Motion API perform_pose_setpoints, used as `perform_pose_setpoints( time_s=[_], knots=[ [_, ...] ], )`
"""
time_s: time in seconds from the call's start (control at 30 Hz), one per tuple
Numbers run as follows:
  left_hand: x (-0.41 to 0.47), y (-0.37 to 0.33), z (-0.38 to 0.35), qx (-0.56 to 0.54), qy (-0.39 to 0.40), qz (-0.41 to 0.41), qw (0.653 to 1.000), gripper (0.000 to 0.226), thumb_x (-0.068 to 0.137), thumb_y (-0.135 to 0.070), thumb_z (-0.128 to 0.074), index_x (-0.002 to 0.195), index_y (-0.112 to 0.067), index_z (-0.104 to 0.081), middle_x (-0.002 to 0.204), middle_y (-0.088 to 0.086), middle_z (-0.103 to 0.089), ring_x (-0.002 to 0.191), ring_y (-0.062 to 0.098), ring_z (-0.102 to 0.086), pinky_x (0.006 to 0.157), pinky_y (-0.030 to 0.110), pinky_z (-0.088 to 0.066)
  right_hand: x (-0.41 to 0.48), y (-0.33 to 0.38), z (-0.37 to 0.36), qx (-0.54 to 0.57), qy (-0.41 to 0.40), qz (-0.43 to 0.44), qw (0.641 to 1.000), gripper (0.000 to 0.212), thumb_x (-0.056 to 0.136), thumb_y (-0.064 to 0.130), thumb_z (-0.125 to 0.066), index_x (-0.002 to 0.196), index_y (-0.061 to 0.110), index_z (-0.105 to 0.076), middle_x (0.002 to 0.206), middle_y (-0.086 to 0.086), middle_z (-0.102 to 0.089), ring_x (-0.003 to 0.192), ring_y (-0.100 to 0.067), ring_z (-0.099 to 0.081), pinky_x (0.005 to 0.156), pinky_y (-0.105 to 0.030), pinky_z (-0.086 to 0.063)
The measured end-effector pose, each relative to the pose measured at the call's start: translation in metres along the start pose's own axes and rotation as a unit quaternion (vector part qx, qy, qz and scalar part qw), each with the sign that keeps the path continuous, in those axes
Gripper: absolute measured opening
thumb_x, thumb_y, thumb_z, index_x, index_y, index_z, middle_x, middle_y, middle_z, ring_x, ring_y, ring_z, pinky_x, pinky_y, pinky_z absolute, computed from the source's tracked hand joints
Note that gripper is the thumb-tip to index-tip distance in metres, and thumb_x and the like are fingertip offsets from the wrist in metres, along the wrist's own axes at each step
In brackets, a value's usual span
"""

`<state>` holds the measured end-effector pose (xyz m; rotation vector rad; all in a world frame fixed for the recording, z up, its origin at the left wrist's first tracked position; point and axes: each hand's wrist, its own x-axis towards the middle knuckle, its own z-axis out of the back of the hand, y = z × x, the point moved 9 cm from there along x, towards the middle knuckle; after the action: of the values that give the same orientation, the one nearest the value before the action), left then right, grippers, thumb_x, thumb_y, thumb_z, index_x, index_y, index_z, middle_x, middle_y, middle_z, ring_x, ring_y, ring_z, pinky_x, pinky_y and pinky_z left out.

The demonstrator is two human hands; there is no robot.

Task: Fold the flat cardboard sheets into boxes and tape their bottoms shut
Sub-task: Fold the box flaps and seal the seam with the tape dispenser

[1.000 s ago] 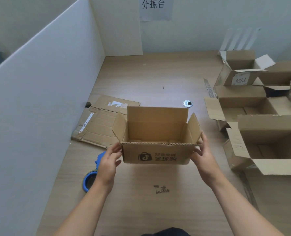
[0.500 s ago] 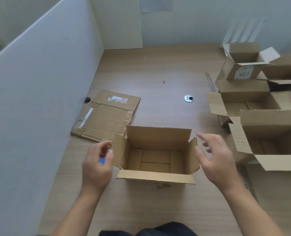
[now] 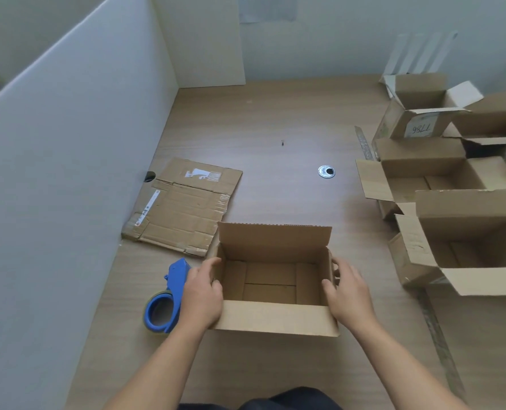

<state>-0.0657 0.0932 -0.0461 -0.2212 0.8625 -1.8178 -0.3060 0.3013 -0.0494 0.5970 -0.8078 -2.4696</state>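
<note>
A small brown cardboard box (image 3: 275, 318) stands upright on the wooden table (image 3: 275, 122) in front of me. Its top is open, its bottom flaps lie closed inside, and its far flap stands up. My left hand (image 3: 201, 294) holds the box's left wall with the thumb at the rim. My right hand (image 3: 348, 292) holds the right wall, thumb just inside and fingers curled over the folded-down side flap. A blue tape dispenser (image 3: 167, 300) lies on the table just left of my left hand. Beyond it, a flat cardboard sheet (image 3: 183, 208) lies beside the white partition.
Several open folded boxes (image 3: 465, 232) crowd the right side of the table. A white partition (image 3: 68, 173) walls off the left. A round metal cable hole (image 3: 326, 171) sits mid-table, and tape strips run along the table at the right.
The box, held up by both hands a second ago, was set down upright. My hands let go briefly and now hold its two side walls. The dispenser is uncovered again.
</note>
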Motion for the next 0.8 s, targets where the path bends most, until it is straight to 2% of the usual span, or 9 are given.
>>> perform_pose_setpoints(
  time_s=[0.1, 0.23, 0.33, 0.4, 0.43, 0.5, 0.57, 0.7, 0.8],
  knots=[
    [-0.005, -0.002, 0.003, -0.020, -0.035, -0.034, 0.999, 0.044, 0.097, -0.007, -0.048, 0.135, -0.025, -0.056, 0.117, 0.003, -0.053, 0.101, 0.019, -0.053, 0.087, 0.025, -0.036, 0.007, 0.003, 0.003, -0.015, -0.017, -0.003, 1.000, 0.040, 0.095, 0.019, -0.059, 0.134, 0.018, -0.049, 0.123, -0.005, -0.060, 0.110, -0.023, -0.056, 0.091, -0.037, -0.047],
    [-0.010, -0.007, 0.006, 0.001, -0.042, -0.111, 0.993, 0.037, 0.098, -0.023, -0.057, 0.135, -0.020, -0.057, 0.136, -0.002, -0.048, 0.127, 0.015, -0.046, 0.102, 0.025, -0.034, 0.011, 0.020, 0.009, -0.144, 0.006, 0.050, 0.988, 0.051, 0.095, 0.027, -0.057, 0.140, 0.022, -0.036, 0.125, -0.005, -0.052, 0.111, -0.028, -0.053, 0.084, -0.039, -0.046],
    [-0.017, -0.016, 0.011, 0.025, 0.015, -0.181, 0.983, 0.049, 0.089, -0.053, -0.052, 0.128, -0.025, -0.061, 0.142, -0.015, -0.037, 0.132, 0.002, -0.032, 0.108, 0.027, -0.029, 0.013, 0.051, 0.023, -0.219, -0.035, 0.175, 0.959, 0.050, 0.089, 0.032, -0.066, 0.134, 0.020, -0.048, 0.121, -0.004, -0.048, 0.107, -0.028, -0.049, 0.081, -0.040, -0.050],
    [-0.025, -0.020, 0.004, 0.072, 0.091, -0.224, 0.968, 0.060, 0.083, -0.067, -0.045, 0.128, -0.031, -0.060, 0.143, -0.022, -0.031, 0.137, -0.003, -0.022, 0.112, 0.024, -0.022, 0.013, 0.073, 0.021, -0.212, -0.032, 0.264, 0.940, 0.055, 0.086, 0.030, -0.071, 0.137, 0.020, -0.052, 0.132, -0.003, -0.048, 0.118, -0.029, -0.046, 0.088, -0.046, -0.051],
    [-0.029, -0.019, 0.000, 0.100, 0.125, -0.240, 0.958, 0.062, 0.081, -0.071, -0.044, 0.129, -0.034, -0.059, 0.144, -0.025, -0.028, 0.141, -0.005, -0.014, 0.114, 0.023, -0.017, 0.017, 0.078, 0.016, -0.222, -0.013, 0.282, 0.933, 0.061, 0.088, 0.033, -0.069, 0.144, 0.023, -0.046, 0.144, 0.000, -0.041, 0.129, -0.027, -0.039, 0.096, -0.047, -0.048],
    [-0.033, -0.016, -0.005, 0.129, 0.174, -0.249, 0.944, 0.056, 0.083, -0.069, -0.049, 0.128, -0.039, -0.058, 0.146, -0.028, -0.024, 0.145, -0.009, 0.005, 0.116, 0.023, -0.011, 0.030, 0.077, 0.004, -0.238, 0.038, 0.257, 0.936, 0.072, 0.094, 0.040, -0.061, 0.155, 0.028, -0.025, 0.159, 0.007, -0.021, 0.143, -0.020, -0.020, 0.107, -0.042, -0.035],
    [-0.034, -0.015, -0.006, 0.132, 0.201, -0.240, 0.940, 0.051, 0.085, -0.063, -0.055, 0.129, -0.039, -0.057, 0.149, -0.027, -0.025, 0.143, -0.011, 0.015, 0.120, 0.028, -0.011, 0.045, 0.068, -0.005, -0.224, 0.062, 0.215, 0.949, 0.076, 0.094, 0.043, -0.059, 0.156, 0.027, -0.018, 0.161, 0.010, -0.015, 0.144, -0.017, -0.017, 0.112, -0.039, -0.030],
    [-0.034, -0.015, -0.012, 0.188, 0.215, -0.241, 0.927, 0.051, 0.088, -0.054, -0.061, 0.134, -0.033, -0.052, 0.146, -0.020, -0.037, 0.146, -0.003, 0.017, 0.121, 0.031, -0.011, 0.060, 0.063, -0.013, -0.159, 0.050, 0.173, 0.971, 0.065, 0.092, 0.042, -0.063, 0.148, 0.025, -0.036, 0.151, 0.009, -0.030, 0.136, -0.020, -0.028, 0.109, -0.038, -0.032],
    [-0.035, -0.015, -0.019, 0.246, 0.195, -0.248, 0.917, 0.048, 0.092, -0.054, -0.059, 0.132, -0.030, -0.050, 0.137, -0.014, -0.049, 0.146, 0.003, 0.017, 0.119, 0.033, -0.020, 0.060, 0.061, -0.019, -0.185, 0.029, 0.151, 0.971, 0.060, 0.091, 0.043, -0.064, 0.144, 0.031, -0.040, 0.146, 0.008, -0.033, 0.134, -0.021, -0.028, 0.104, -0.039, -0.033]
  ],
)
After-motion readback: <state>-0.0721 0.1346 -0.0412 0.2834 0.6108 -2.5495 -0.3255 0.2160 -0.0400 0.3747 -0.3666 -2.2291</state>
